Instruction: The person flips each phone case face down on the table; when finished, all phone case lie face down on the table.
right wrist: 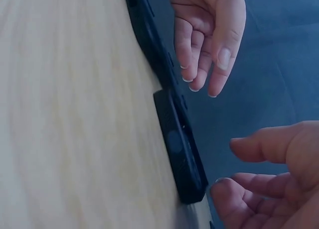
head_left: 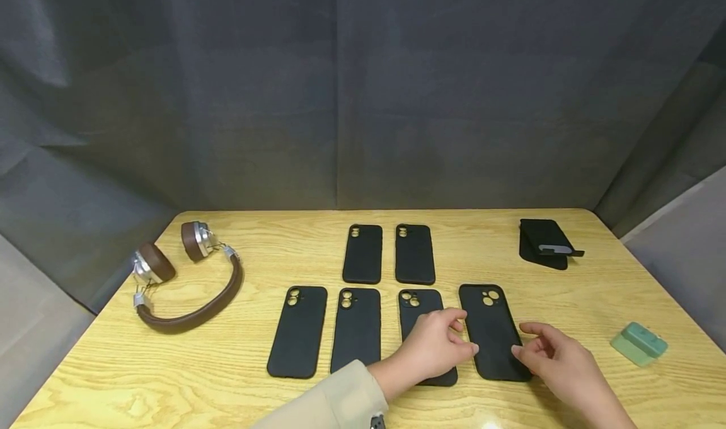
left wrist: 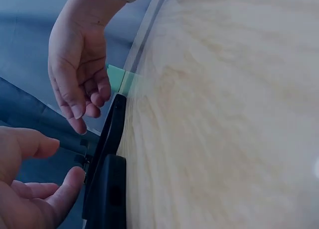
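Observation:
A black phone case (head_left: pixel 492 331) lies with its hollow inside up at the right end of the front row. My left hand (head_left: pixel 435 347) hovers at its left side, fingers loosely bent and thumb apart from the fingertips. Beneath that hand, another black case (head_left: pixel 409 315) lies back up, partly hidden. On the other side my right hand (head_left: pixel 561 363) is held by the lower right edge, thumb and index finger apart. In the right wrist view, a gap shows between the thumb and fingers of the near right hand (right wrist: pixel 279 179), with nothing in it.
Two more black cases (head_left: pixel 356 331) (head_left: pixel 297 331) lie left in the front row. Behind are two smaller ones (head_left: pixel 363 254) (head_left: pixel 414 254). Brown headphones (head_left: pixel 195 315) lie at left. A black folded item (head_left: pixel 544 240) is at back right, a green block (head_left: pixel 641 341) at right.

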Tool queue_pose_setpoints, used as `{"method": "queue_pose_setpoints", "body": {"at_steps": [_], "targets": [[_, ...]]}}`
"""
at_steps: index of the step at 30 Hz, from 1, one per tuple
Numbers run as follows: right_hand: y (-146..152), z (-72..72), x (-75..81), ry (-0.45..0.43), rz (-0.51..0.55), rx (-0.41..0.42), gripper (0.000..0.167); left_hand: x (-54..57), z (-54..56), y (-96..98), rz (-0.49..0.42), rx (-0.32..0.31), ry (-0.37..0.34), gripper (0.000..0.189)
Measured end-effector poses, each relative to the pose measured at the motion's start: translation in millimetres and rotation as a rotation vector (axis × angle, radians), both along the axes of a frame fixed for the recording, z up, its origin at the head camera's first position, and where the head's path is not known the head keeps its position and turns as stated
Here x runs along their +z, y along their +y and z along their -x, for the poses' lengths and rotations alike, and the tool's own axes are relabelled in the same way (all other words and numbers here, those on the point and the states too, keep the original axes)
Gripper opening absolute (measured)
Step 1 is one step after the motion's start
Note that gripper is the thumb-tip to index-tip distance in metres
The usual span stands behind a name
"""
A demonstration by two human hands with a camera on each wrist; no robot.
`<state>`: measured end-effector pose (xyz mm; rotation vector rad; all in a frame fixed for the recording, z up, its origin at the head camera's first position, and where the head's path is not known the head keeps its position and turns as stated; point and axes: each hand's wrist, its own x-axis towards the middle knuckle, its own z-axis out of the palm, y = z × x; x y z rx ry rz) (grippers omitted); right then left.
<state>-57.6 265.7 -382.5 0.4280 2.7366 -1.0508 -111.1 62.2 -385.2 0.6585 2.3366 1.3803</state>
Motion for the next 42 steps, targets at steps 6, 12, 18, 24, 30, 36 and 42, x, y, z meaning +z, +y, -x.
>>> {"method": "queue_pose_setpoints", "body": {"at_steps": [6,12,18,24,30,36,42], "targets": [[5,2.7,-5.9,-0.007,-0.027,0.009,0.059,-4.7,7.5,13.3,0.073,0.059,-0.024,0.052],[6,4.7,-9.7,-0.010,-0.041,0.037,0.051,-7.5,13.6,21.8,0.174,0.085,0.002,0.052],[6,6.8,-11.2,-0.009,-0.044,0.040,0.044,-6.2,17.2,26.9,0.233,0.088,0.009,0.051],[6,8.9,-11.1,-0.013,-0.046,0.038,0.043,-3.2,18.3,28.4,0.256,0.085,0.004,0.053],[8,9.6,-12.6,0.000,-0.061,0.042,0.042,-2.3,17.0,29.0,0.266,0.074,-0.015,0.054],[9,9.0,-13.2,-0.002,-0.026,0.029,0.043,-4.0,14.9,27.8,0.235,0.073,-0.025,0.055],[9,8.9,-14.7,-0.004,0.018,0.018,0.045,-7.3,14.3,21.9,0.083,0.064,-0.019,0.055]]}}
